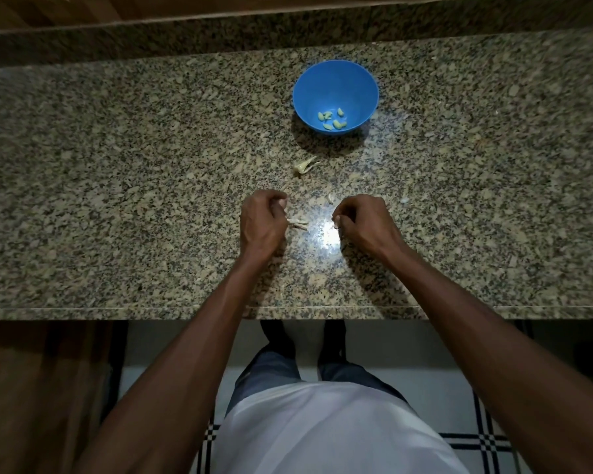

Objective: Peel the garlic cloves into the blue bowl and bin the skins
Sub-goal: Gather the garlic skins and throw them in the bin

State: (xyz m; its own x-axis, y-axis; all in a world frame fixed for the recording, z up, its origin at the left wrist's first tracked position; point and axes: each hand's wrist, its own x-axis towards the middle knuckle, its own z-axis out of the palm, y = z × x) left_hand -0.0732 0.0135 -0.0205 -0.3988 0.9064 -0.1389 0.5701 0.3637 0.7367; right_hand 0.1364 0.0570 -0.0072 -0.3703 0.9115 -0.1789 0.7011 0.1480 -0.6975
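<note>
From the head camera, a speckled granite tabletop (117, 165) carries a blue bowl (336, 80) set well beyond the hands, with several peeled garlic cloves (332, 120) lying loose on its bottom. Between the bowl and the hands lies a pale curled garlic skin (305, 164), and two smaller scraps (330, 198) sit near the right hand; nothing lies across the path from the hands to the bowl. Both forearms reach forward over the tabletop edge, the hands held apart with a bright glare on the stone between them. The left hand (262, 222) has its fingers curled around a bunch of papery skins (298, 224), whose long axis points right toward the other hand. The right hand (365, 222) is curled too, its fingertips pinching something small (336, 219), possibly a clove, though it is too hidden to tell.
</note>
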